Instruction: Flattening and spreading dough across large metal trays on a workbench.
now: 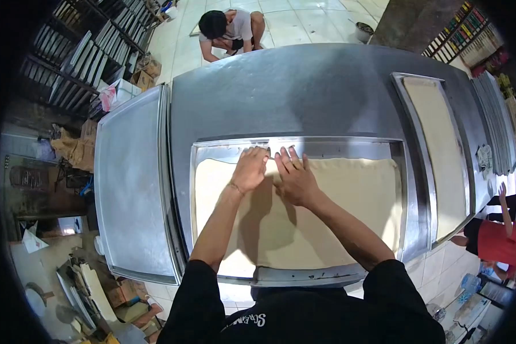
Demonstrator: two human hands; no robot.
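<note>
while flat, dough (304,232) partly under fingers (292,160)

Dough sheet (304,230): pale cream, flat, roughly rectangular, far edge slightly wavy. Lies inside a shallow rectangular metal tray (350,149), short of its far wall, near both side walls. Tray: flat, long side along the worktop's (235,92) near edge.

A grey steel-topped table (241,92) carries one rectangular baking tray (350,150) beneath the fingers (294,160) and a second tray (412,135) to their right.
</note>
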